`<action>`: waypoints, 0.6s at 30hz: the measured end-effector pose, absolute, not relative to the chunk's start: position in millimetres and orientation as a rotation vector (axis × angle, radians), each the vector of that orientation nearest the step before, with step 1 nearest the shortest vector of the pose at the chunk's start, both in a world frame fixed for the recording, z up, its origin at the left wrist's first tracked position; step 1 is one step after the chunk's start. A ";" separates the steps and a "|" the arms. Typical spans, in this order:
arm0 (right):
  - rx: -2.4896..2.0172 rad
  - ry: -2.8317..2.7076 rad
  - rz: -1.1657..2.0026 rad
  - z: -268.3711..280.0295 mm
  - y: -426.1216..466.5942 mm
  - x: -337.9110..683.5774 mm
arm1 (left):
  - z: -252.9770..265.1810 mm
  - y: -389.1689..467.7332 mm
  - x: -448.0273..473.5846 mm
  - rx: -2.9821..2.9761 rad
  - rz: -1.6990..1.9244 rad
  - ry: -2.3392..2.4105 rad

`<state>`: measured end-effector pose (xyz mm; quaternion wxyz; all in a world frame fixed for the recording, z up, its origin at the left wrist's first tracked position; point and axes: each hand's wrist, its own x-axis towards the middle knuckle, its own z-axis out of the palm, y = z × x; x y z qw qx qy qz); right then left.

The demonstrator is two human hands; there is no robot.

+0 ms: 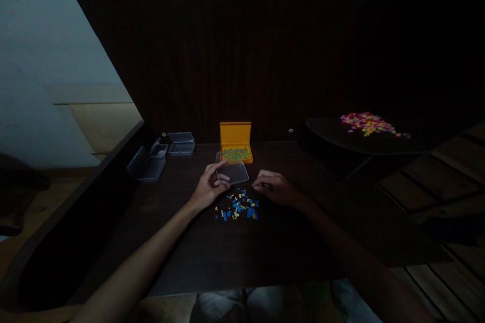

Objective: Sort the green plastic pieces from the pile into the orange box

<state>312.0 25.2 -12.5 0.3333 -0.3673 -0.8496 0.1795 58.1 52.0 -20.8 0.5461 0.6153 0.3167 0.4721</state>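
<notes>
In the head view my left hand (210, 184) grips a clear plastic box (238, 173) by its left side, thumb at the near edge and fingers behind. The box is tilted open above the dark table. To its right is my right hand (273, 186), fingers curled into a pinch; whatever is in them is too small and dark to see. Just below both hands lies a loose pile of small blue, yellow and cream toy bricks (242, 206). Behind the clear box stands an open orange case (235, 134) with small green and blue pieces in it.
Open clear boxes (182, 148) (150, 168) sit at the table's back left. A raised side panel (87, 197) borders the left. On a rounded shelf (329, 136) at the right lies a heap of pink, red and yellow pieces (367, 123). The light is dim.
</notes>
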 end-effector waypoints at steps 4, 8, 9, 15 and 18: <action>-0.972 -1.955 0.415 -4.6 20.0 301.9 | -18.8 38.7 67.0 1.476 1.040 0.685; -1.004 -1.957 0.414 -6.5 17.1 295.0 | -16.7 23.8 77.1 1.479 0.984 0.656; -1.024 -1.970 0.405 -7.9 17.1 294.3 | -16.1 21.3 78.7 1.474 0.979 0.653; -1.111 -2.042 0.368 -13.3 19.4 294.9 | -14.1 17.6 81.3 1.429 0.981 0.657; -1.153 -2.013 0.382 -13.8 20.0 295.7 | -15.1 18.9 81.3 1.407 0.979 0.660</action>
